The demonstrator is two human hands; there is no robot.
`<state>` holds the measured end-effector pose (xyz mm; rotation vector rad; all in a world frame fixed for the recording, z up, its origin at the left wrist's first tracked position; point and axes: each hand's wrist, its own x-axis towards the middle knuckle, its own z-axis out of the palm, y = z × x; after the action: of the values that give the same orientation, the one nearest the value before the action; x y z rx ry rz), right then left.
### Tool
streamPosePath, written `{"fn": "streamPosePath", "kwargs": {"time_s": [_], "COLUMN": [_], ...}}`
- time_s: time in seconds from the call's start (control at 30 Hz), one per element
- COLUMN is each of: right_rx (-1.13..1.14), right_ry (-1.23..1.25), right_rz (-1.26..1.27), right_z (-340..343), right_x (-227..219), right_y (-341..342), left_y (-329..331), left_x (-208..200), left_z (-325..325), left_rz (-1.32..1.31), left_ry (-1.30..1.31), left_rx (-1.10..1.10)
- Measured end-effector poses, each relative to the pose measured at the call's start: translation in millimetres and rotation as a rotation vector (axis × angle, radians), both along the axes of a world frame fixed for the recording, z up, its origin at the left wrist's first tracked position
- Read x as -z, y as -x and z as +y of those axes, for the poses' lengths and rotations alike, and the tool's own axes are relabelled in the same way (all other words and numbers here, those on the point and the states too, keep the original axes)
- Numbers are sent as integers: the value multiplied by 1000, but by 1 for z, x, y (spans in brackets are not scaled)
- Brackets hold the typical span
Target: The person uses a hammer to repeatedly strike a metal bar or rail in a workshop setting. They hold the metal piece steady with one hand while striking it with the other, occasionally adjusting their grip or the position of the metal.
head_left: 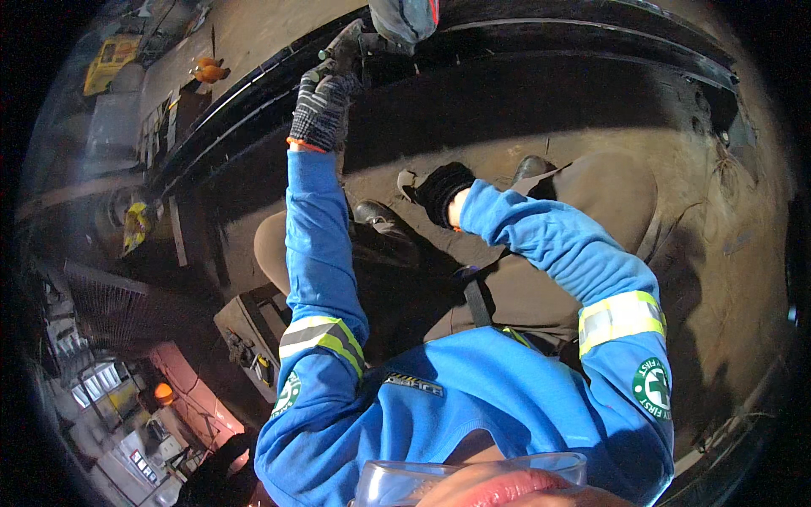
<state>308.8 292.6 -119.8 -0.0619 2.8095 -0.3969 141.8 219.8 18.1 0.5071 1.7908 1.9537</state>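
Note:
My left hand (323, 111), in a grey-and-black knit glove with an orange cuff, reaches far forward. Its fingers close round a dark metal piece (345, 52) with a short round pin end, against a long dark steel beam (245, 100). My right hand (445, 194), in a black glove, is held low in front of my lap. It is closed on a tool with a rounded, light-coloured end (408, 183); the rest of the tool is hidden by the glove. A grey piece of clothing with a red stripe (407, 19) shows just beyond the metal piece.
My bent legs (591, 203) and dark boots (382, 215) lie under my arms. An open box with tools (251, 342) stands at my left. Farther left are a wire mesh panel (106, 304), a reddish beam (196, 395) and a yellow machine (112, 63).

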Motion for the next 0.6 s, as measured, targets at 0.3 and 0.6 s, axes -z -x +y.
{"fn": "streamPosePath", "kwargs": {"time_s": [0.3, 0.6], "right_rx": [-164, -282], "right_ry": [-152, -121], "right_rz": [-229, -358], "right_z": [-3, -19], "right_x": [-57, -67], "right_y": [5, 18], "left_y": [77, 100], "left_x": [68, 34], "left_z": [-68, -175], "left_rz": [-172, 1033], "left_ry": [52, 1668], "left_rx": [-334, -171]}}
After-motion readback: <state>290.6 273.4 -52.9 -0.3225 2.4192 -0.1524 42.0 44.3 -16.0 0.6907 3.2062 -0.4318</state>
